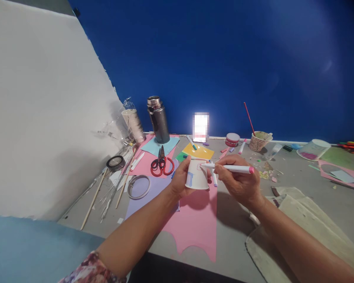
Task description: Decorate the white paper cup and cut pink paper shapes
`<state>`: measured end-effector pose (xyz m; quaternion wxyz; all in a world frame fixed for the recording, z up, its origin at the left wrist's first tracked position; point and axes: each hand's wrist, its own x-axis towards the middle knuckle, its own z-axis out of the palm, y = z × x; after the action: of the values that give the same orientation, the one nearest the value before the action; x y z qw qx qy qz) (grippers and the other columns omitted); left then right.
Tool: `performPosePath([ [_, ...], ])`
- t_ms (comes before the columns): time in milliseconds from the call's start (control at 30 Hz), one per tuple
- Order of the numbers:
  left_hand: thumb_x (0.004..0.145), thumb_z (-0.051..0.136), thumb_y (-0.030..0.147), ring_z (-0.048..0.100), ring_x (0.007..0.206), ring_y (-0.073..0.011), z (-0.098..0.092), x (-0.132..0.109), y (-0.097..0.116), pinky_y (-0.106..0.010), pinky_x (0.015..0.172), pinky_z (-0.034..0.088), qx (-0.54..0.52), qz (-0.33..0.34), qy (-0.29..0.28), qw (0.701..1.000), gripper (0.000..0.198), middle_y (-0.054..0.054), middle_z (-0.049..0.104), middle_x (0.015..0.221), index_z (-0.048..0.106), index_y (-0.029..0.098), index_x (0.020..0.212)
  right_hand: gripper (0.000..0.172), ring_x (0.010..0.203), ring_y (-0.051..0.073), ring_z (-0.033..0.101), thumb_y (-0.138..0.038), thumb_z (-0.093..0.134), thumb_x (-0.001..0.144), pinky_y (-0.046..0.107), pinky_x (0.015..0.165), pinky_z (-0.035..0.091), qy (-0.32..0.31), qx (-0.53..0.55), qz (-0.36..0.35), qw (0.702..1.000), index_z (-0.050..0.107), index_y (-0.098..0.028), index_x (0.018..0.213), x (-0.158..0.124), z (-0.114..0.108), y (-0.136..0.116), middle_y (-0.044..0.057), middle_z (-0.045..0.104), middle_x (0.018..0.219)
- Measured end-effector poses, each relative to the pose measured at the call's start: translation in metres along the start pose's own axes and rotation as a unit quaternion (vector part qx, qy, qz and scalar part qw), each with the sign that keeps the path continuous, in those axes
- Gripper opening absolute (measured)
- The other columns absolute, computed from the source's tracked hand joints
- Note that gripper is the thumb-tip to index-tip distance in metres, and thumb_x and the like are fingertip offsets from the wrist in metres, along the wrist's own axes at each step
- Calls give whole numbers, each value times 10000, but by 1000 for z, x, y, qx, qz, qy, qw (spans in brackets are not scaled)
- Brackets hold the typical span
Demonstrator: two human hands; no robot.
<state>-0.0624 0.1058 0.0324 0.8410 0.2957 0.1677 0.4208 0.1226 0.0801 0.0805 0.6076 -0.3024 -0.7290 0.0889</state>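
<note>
My left hand [181, 179] is wrapped round a white paper cup [196, 176] held upside down above a pink paper sheet [196, 222]. My right hand [238, 179] pinches a white marker with a pink end cap [233, 168], its tip touching the cup's side. Faint pink and blue marks show on the cup. A second marker [214, 177] lies just behind the cup, between my hands.
Red-handled scissors [161, 164], a tape ring [139, 186], a black tape roll [116, 162] and wooden sticks [94, 196] lie left. A metal flask [158, 119] and stacked cups [133, 125] stand at the blue wall. A patterned cup with a red stick [259, 140] and a cloth [297, 220] are right.
</note>
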Motion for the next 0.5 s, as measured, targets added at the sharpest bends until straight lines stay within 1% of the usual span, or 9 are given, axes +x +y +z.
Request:
performPosePath([
  [233, 993, 488, 596, 757, 729, -309, 0, -1, -2, -403, 600, 615, -9, -5, 17, 1000, 559, -148, 771, 846, 726, 105, 1116, 85, 647, 169, 706, -162, 662, 909, 285, 593, 563, 3, -6, -13, 1000, 690, -218, 853, 1, 1, 0, 28, 750, 749],
  [400, 988, 488, 596, 752, 709, -303, 0, -1, -3, -401, 582, 612, -8, -2, 5, 1000, 556, -140, 766, 841, 723, 107, 1107, 91, 617, 152, 684, -159, 647, 917, 271, 588, 546, -12, -11, -1, 1000, 677, -212, 850, 0, 1, 1, 12, 726, 707],
  [500, 977, 500, 604, 754, 727, -305, -1, 0, -2, -401, 575, 615, -11, -2, -2, 1000, 566, -140, 766, 871, 716, 103, 1124, 90, 619, 150, 677, -161, 648, 908, 271, 588, 535, -5, -18, 0, 1000, 669, -213, 837, -1, 1, 4, 10, 721, 714],
])
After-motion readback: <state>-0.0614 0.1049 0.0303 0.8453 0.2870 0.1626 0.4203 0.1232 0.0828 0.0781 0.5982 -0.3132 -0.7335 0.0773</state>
